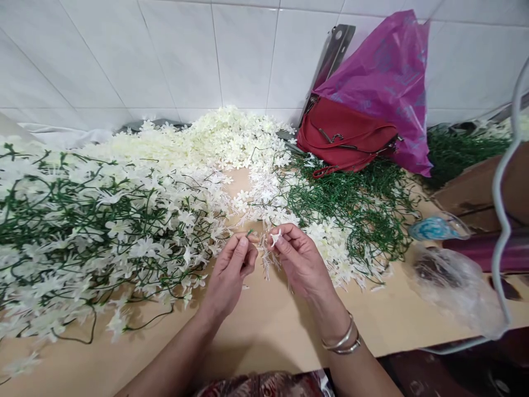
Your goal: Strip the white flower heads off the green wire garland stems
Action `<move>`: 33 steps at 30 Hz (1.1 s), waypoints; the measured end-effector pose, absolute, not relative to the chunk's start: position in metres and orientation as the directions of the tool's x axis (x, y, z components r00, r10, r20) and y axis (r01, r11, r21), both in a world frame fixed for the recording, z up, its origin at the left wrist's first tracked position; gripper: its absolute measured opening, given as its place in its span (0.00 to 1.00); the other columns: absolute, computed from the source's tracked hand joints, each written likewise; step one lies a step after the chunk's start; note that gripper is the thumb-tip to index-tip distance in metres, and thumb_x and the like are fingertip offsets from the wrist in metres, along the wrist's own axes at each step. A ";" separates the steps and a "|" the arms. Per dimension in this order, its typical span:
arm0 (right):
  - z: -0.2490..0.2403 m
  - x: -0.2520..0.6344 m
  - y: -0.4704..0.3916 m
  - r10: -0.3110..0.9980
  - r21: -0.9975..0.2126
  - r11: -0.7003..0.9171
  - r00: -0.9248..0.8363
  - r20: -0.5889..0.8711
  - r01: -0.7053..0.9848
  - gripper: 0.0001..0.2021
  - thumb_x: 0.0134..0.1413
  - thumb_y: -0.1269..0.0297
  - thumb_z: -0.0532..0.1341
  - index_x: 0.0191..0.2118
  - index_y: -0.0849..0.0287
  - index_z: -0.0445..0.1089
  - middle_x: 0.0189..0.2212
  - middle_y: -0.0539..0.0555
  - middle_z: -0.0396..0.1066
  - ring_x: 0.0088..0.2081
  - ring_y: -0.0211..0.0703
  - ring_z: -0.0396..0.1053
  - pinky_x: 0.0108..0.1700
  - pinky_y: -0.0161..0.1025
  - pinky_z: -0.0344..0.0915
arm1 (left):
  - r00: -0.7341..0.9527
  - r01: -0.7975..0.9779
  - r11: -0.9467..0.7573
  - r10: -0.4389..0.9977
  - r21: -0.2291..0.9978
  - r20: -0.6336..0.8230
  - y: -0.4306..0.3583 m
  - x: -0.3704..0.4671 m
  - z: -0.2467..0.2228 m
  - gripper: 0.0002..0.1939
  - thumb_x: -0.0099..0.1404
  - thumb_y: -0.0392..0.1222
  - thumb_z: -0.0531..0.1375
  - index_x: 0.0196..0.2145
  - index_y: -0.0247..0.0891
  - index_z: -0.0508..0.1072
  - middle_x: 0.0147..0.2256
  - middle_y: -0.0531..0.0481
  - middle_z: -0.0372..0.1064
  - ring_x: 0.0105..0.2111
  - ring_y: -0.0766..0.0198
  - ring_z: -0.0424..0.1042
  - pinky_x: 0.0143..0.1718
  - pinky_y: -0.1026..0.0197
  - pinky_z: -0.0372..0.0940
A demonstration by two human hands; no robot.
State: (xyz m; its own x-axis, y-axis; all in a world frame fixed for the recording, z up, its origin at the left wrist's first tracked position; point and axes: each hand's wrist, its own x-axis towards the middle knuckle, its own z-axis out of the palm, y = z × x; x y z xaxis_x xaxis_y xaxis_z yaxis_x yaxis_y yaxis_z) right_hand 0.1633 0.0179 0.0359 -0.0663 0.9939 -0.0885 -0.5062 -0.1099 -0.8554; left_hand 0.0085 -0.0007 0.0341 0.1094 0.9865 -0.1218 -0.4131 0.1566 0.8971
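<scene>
Far edge: white tiled wall [243, 55] behind the worktop [260, 336].
Left grip: left hand [229, 270], thumb and forefinger pinched on a green stem [250, 232], mostly hidden by the fingers.
Right grip: right hand [303, 267], narrowed on a small white blossom [275, 237], just right of the stem, the two apart.
Left side: large heap of stemmed white flowers [165, 231], loose stems trailing toward the near side.
Far middle: pile of cream blossoms [231, 132] reaching the wall.
Right side: tangle of green stems [339, 198], with a red bag [347, 135] at its far edge.
Open room: brown surface between the forearms, widening right along the near edge to a clear plastic bag [463, 286]; only a slim gap between the hands.
</scene>
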 end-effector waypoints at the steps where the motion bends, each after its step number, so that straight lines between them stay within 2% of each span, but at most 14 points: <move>1: 0.036 0.163 0.018 0.993 -0.855 -0.121 -0.070 -0.099 -0.505 0.17 0.42 0.54 0.81 0.35 0.53 0.80 0.30 0.48 0.75 0.31 0.37 0.69 0.39 0.33 0.68 | 0.123 -0.360 0.120 0.989 0.925 -0.080 0.000 0.007 0.034 0.20 0.72 0.60 0.62 0.40 0.37 0.74 0.26 0.57 0.59 0.24 0.71 0.54 0.26 0.66 0.53; 4: 0.038 0.164 0.018 0.989 -0.855 -0.146 -0.090 -0.117 -0.497 0.17 0.41 0.54 0.81 0.35 0.53 0.79 0.28 0.48 0.74 0.30 0.37 0.68 0.37 0.34 0.68 | 0.147 -0.137 -0.041 0.987 0.990 0.061 0.000 0.002 0.030 0.17 0.77 0.54 0.58 0.37 0.37 0.73 0.26 0.56 0.60 0.25 0.70 0.57 0.28 0.64 0.55; 8: 0.040 0.165 0.017 0.989 -0.863 -0.141 -0.099 -0.106 -0.485 0.17 0.43 0.53 0.81 0.34 0.54 0.79 0.26 0.47 0.72 0.28 0.37 0.66 0.36 0.34 0.66 | 0.133 0.098 -0.174 0.978 0.980 0.160 -0.002 -0.004 0.024 0.14 0.78 0.50 0.56 0.45 0.39 0.77 0.26 0.56 0.60 0.27 0.67 0.60 0.31 0.63 0.57; 10: 0.039 0.166 0.016 0.989 -0.867 -0.138 -0.117 -0.092 -0.479 0.16 0.45 0.53 0.80 0.34 0.54 0.79 0.26 0.47 0.72 0.28 0.36 0.65 0.35 0.33 0.65 | 0.131 0.117 -0.184 0.977 0.976 0.168 -0.003 -0.005 0.022 0.14 0.78 0.49 0.56 0.48 0.39 0.78 0.25 0.57 0.58 0.25 0.67 0.58 0.29 0.63 0.56; 13: 0.038 0.168 0.015 0.985 -0.876 -0.139 -0.158 -0.073 -0.462 0.14 0.49 0.53 0.78 0.34 0.55 0.79 0.26 0.47 0.71 0.28 0.35 0.64 0.35 0.33 0.63 | 0.121 0.108 -0.224 0.970 0.969 0.211 -0.002 -0.005 0.025 0.13 0.77 0.47 0.59 0.47 0.39 0.80 0.25 0.57 0.59 0.24 0.68 0.59 0.28 0.64 0.56; 19: 0.036 0.171 0.015 0.982 -0.902 -0.137 -0.174 -0.071 -0.410 0.13 0.50 0.53 0.78 0.34 0.55 0.79 0.26 0.46 0.70 0.27 0.34 0.64 0.33 0.33 0.62 | 0.110 0.205 -0.388 0.921 0.899 0.373 0.002 -0.005 0.032 0.08 0.74 0.40 0.60 0.41 0.39 0.81 0.26 0.54 0.69 0.28 0.66 0.69 0.32 0.64 0.64; 24: 0.035 0.172 0.016 0.973 -0.919 -0.166 -0.210 -0.095 -0.357 0.13 0.51 0.53 0.77 0.34 0.55 0.79 0.25 0.47 0.71 0.27 0.35 0.65 0.32 0.33 0.64 | 0.156 0.316 -0.532 0.846 0.786 0.510 0.005 -0.008 0.034 0.06 0.73 0.34 0.62 0.42 0.39 0.80 0.35 0.51 0.79 0.33 0.66 0.75 0.39 0.64 0.68; 29: 0.035 0.174 0.015 0.965 -0.921 -0.197 -0.233 -0.122 -0.336 0.13 0.51 0.53 0.77 0.34 0.55 0.78 0.25 0.47 0.71 0.27 0.36 0.66 0.32 0.34 0.64 | 0.239 0.357 -0.623 0.781 0.696 0.576 0.007 -0.011 0.036 0.07 0.73 0.32 0.61 0.44 0.39 0.79 0.33 0.51 0.79 0.32 0.66 0.74 0.37 0.65 0.67; 33: 0.040 0.176 0.016 0.963 -0.908 -0.224 -0.223 -0.151 -0.353 0.16 0.48 0.51 0.78 0.33 0.56 0.78 0.24 0.47 0.70 0.26 0.35 0.65 0.32 0.34 0.63 | 0.258 0.348 -0.604 0.797 0.717 0.547 0.009 -0.013 0.034 0.06 0.74 0.33 0.60 0.44 0.38 0.78 0.28 0.53 0.73 0.31 0.65 0.72 0.37 0.64 0.67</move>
